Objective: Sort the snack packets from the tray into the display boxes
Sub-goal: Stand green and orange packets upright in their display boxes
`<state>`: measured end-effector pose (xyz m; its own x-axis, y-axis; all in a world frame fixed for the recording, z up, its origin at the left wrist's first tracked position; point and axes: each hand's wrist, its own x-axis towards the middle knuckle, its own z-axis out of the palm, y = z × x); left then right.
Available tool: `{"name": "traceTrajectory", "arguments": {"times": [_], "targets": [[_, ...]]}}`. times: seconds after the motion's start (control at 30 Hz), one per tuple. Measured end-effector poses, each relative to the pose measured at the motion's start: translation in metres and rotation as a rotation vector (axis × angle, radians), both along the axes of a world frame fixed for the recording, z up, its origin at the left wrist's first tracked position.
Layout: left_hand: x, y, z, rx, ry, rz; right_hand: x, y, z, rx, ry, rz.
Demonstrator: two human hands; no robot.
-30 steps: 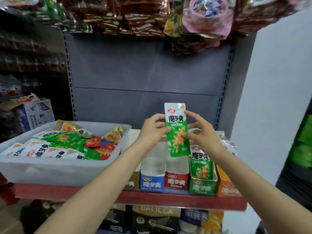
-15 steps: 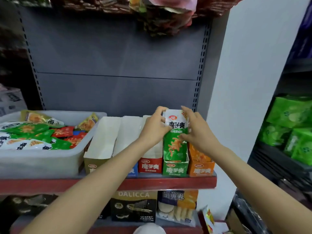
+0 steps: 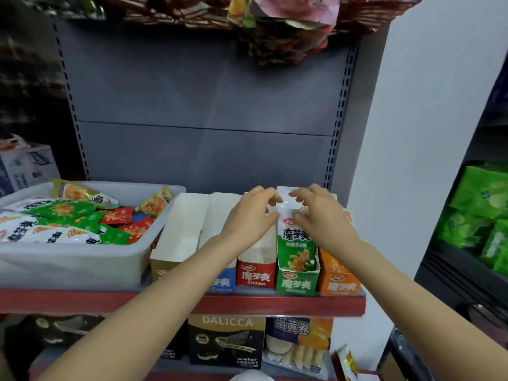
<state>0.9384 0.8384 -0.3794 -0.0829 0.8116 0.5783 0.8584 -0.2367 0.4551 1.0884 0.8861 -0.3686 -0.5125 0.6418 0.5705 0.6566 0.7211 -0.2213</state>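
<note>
On the red shelf (image 3: 247,301) we counted five display boxes (image 3: 255,273) beside one tray (image 3: 68,265). Our left hand (image 3: 247,218) and right hand (image 3: 319,218) pinched one green packet (image 3: 295,243), upright in the green box (image 3: 297,281).

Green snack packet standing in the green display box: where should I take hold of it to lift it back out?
Pinch the white top edge of the green snack packet, coming from above. It stands upright in the green display box, whose walls cover its lower part.
</note>
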Motion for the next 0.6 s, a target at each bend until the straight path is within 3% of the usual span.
{"name": "traceTrajectory", "arguments": {"times": [0.17,0.37,0.6], "targets": [[-0.049,-0.030,0.006,0.061,-0.057,0.084,-0.046,-0.020,0.004,0.084,0.062,0.111],[-0.141,-0.070,0.015,0.052,-0.165,0.301,-0.142,-0.045,0.008,-0.008,0.018,0.303],[-0.274,-0.094,0.009,-0.181,-0.124,0.660,-0.280,-0.054,0.007,-0.148,-0.124,0.430]]}}
